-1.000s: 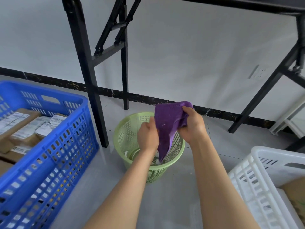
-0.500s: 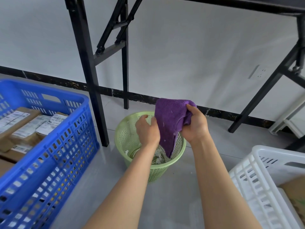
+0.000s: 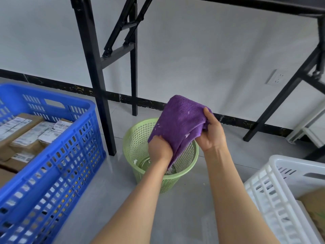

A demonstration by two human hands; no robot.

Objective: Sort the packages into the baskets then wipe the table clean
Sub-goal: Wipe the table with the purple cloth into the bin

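1. One wide-angle view is given, taken from the wearer's head and aimed forward and down at the floor (image 3: 184, 217).
2. The blue basket (image 3: 70, 164) and white basket (image 3: 274, 199) are seen close by, cropped at the side edges.

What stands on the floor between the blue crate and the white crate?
Head view: a green mesh bin stands there, a black table leg beside it, nearer the blue crate.

Fuzzy purple cloth (image 3: 182, 124) — terry-like, matt; green wastebasket (image 3: 135, 143) and blue crate (image 3: 52, 173) of perforated plastic; floor (image 3: 193, 208) glossy tile; cardboard packages (image 3: 26, 124) at left — paper-labelled.
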